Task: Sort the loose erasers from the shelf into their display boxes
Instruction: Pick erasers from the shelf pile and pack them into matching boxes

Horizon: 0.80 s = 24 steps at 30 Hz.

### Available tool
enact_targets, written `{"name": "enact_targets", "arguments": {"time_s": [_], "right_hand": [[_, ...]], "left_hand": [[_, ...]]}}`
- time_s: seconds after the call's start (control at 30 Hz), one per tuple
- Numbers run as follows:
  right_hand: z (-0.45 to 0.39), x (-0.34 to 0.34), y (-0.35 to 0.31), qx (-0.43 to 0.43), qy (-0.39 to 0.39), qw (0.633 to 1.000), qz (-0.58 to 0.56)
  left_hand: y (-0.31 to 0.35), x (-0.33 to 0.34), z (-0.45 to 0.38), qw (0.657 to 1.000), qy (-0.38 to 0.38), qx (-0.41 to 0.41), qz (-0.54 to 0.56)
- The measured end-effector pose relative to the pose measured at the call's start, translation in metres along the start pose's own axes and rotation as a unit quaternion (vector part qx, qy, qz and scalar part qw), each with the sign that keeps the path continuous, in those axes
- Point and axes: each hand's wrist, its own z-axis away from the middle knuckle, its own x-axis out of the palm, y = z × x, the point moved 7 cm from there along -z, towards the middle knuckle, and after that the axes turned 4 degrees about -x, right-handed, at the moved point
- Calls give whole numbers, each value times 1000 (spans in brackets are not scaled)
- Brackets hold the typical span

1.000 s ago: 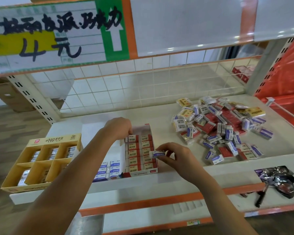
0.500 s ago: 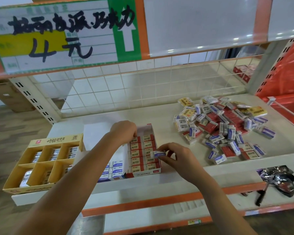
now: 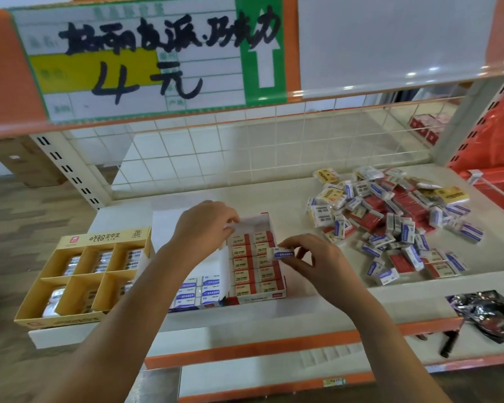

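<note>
My right hand (image 3: 314, 258) pinches a blue-and-white eraser (image 3: 283, 253) over the right edge of the red display box (image 3: 262, 295), which holds two columns of red 2B erasers. My left hand (image 3: 204, 228) curls over the box's upper left corner, fingertips at its white flap; what it grips is hidden. A blue-and-white box (image 3: 200, 289) of blue erasers sits just left of the red box, partly under my left forearm. A yellow partitioned box (image 3: 79, 274) with wrapped erasers stands at far left. The loose pile of erasers (image 3: 390, 222) lies on the shelf to the right.
A wire grid backs the shelf (image 3: 291, 199). A price sign (image 3: 146, 56) hangs on the shelf above. Dark crumpled wrapping and a black pen-like item (image 3: 477, 315) lie on the front ledge at right. Red packs (image 3: 428, 126) sit behind the grid at far right.
Both hands stayed at the red box. My left hand shifted slightly toward the box's top left corner; the right keeps the blue eraser at the box's right edge. The camera moved a little.
</note>
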Motion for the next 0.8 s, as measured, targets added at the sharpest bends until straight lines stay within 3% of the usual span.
{"name": "enact_targets", "arguments": {"time_s": [0.3, 0.57, 0.8], "right_hand": [[-22, 15, -45, -46, 18, 999, -4], [-44, 82, -81, -97, -83, 991, 47], [-58, 136, -102, -114, -153, 976, 107]], "left_hand": [[-47, -11, 83, 997, 26, -25, 65], [-74, 6, 137, 997, 35, -45, 53], [-87, 22, 156, 994, 93, -45, 31]]}}
